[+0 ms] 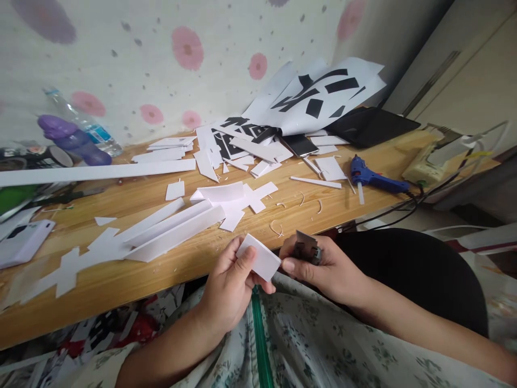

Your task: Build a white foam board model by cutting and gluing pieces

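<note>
My left hand (pixel 232 280) is closed around a small white foam board piece (pixel 259 257), with the thumb lying on its face. Close beside it, my right hand (pixel 323 267) grips a small dark grey cutter (pixel 307 248) with a flat, blade-like end pointing up. The right fingertips are at the right corner of the white piece; I cannot tell whether they touch it. Behind my hands, on the table, lies a long white cut-out assembly (pixel 177 231) with upright walls along its middle and cross-shaped tabs at its ends.
On the wooden table (pixel 161 277) are a blue glue gun (pixel 377 177), patterned paper sheets (pixel 319 97), white scraps (pixel 258 153), a long white strip (pixel 97 172) and thin shavings (pixel 277 229). A purple bottle (pixel 76 140), a clear bottle (pixel 97 134) and a phone (pixel 26 242) are left. A power strip (pixel 424 161) with cables sits right.
</note>
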Tool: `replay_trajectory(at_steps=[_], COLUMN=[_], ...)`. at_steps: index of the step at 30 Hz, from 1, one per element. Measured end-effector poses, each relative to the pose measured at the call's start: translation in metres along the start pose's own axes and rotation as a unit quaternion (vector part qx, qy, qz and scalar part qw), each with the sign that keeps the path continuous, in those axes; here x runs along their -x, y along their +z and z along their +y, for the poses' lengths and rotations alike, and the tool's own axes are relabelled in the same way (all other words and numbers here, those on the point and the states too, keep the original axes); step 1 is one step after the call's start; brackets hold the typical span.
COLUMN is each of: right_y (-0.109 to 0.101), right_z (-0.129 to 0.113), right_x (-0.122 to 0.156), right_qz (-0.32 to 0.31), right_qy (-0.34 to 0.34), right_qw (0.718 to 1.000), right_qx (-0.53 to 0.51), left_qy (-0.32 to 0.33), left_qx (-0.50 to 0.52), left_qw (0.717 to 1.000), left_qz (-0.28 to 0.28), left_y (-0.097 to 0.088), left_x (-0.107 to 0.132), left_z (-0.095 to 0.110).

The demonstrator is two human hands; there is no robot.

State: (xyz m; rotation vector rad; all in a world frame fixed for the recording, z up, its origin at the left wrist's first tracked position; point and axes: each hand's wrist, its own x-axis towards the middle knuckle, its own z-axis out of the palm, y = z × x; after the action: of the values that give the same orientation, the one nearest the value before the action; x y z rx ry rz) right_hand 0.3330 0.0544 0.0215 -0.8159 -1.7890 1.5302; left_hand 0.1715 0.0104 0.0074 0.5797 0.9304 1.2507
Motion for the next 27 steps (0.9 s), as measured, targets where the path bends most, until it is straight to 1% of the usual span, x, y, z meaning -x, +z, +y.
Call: replay_trajectory(at_steps=[2, 4, 6, 8, 12, 16, 23, 27], right_y=[-0.005, -0.008, -0.009, -0.008, -0.005, -0.003, -0.004, -0.004], right_z=[0.003, 0.006, 0.01, 0.012, 0.013, 0.011, 0.008, 0.009], right_x=[0.002, 0.003, 0.004, 0.005, 0.005, 0.004, 0.002, 0.002], right_qz=[0.045, 0.074, 0.076, 0.065, 0.057, 0.061, 0.05, 0.058], right_qy=[-0.009, -0.036, -0.075, -0.107, -0.135, -0.146, -0.14, -0.157], right_qw=[0.994, 0.975, 0.953, 0.936, 0.915, 0.903, 0.901, 0.897], right_qx=[0.102, 0.207, 0.284, 0.328, 0.376, 0.399, 0.407, 0.41], left_qy=[-0.013, -0.028, -0.042, -0.052, -0.058, -0.068, -0.1, -0.104], left_qx=[0.022, 0.041, 0.058, 0.075, 0.103, 0.106, 0.08, 0.077], left_qw=[0.999, 0.994, 0.988, 0.982, 0.971, 0.961, 0.96, 0.961], left_qz=[-0.046, -0.093, -0.133, -0.164, -0.21, -0.245, -0.248, -0.246], left_y=[-0.002, -0.005, -0.008, -0.011, -0.014, -0.014, -0.015, -0.014], left_x=[0.002, 0.003, 0.004, 0.005, 0.006, 0.008, 0.01, 0.01], left_z=[0.002, 0.003, 0.0, -0.003, -0.008, -0.007, -0.003, -0.002])
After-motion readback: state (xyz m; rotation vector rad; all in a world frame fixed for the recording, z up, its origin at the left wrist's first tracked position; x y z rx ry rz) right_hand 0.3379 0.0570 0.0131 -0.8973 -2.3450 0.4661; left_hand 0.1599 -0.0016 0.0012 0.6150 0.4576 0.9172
